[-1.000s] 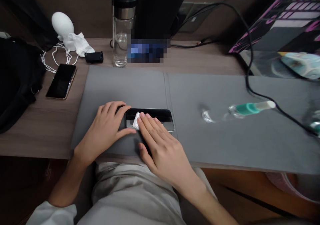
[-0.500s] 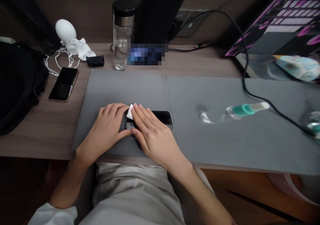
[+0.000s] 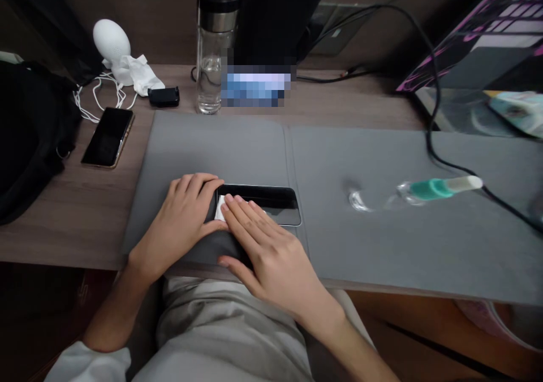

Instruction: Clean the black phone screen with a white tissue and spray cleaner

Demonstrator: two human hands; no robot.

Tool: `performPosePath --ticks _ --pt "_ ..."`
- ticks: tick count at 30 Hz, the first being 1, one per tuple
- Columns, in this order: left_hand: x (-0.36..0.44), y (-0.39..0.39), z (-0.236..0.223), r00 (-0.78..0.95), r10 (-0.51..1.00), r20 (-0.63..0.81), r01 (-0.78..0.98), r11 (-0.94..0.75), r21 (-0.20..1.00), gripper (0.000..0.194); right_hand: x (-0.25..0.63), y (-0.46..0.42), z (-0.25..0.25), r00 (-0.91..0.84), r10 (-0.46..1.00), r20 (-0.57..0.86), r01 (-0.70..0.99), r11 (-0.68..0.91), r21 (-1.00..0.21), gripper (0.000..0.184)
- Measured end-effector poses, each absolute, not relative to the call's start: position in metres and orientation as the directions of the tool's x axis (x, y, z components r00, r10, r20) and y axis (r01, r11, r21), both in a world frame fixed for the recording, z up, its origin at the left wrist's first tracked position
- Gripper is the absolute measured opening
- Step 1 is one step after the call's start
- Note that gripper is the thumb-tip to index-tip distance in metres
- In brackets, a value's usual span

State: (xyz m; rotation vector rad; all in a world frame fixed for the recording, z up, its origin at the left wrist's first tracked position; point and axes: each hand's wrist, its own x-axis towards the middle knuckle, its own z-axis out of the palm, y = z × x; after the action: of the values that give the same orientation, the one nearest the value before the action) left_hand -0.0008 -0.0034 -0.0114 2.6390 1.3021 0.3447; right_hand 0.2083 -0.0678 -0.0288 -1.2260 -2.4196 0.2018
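A dark-screened phone (image 3: 283, 205) lies face up on the grey desk mat (image 3: 352, 252), its long side across me. My left hand (image 3: 182, 209) is bent round the phone's left end, with thumb at the near edge and fingertips at the far edge. The outstretched fingers of my right hand (image 3: 278, 252) press a folded white wipe (image 3: 219, 207) onto the left half of the screen; they cover most of it. My right thumb is spread over the mat. Off to the right is a clear bottle with a teal collar and white tip (image 3: 430, 189).
A glass water bottle (image 3: 210, 82) stands at the back. A second phone (image 3: 108, 137), a black clip-like piece (image 3: 164, 96), crumpled tissue (image 3: 142, 76) and a white egg-shaped device (image 3: 111, 39) are left. A black bag (image 3: 34, 138) borders them; a black cable (image 3: 432, 88) crosses the right.
My right hand with the wipe went left toward the phone's far-left corner, then back nearer me, its thumb spreading again. My left hand has kept its place at the phone's end.
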Motion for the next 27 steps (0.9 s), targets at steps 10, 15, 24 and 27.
performPosePath --ticks 10,15,24,27 --pt "-0.002 -0.002 -0.013 0.583 0.8 0.143 0.754 -0.598 0.273 0.064 0.199 -0.041 -0.031 -0.506 0.814 0.286 0.744 0.58 -0.331 0.061" --pt "-0.003 -0.002 -0.017 0.573 0.803 0.165 0.755 -0.595 0.274 0.075 0.196 -0.036 -0.03 -0.494 0.822 0.283 0.747 0.568 -0.345 0.063" --pt "-0.003 -0.002 -0.016 0.573 0.803 0.164 0.748 -0.594 0.296 0.081 0.195 -0.035 -0.034 -0.494 0.812 0.31 0.746 0.58 -0.328 0.066" --pt "-0.003 -0.002 -0.014 0.572 0.804 0.161 0.749 -0.592 0.297 0.088 0.196 -0.035 -0.032 -0.507 0.804 0.311 0.737 0.591 -0.328 0.067"
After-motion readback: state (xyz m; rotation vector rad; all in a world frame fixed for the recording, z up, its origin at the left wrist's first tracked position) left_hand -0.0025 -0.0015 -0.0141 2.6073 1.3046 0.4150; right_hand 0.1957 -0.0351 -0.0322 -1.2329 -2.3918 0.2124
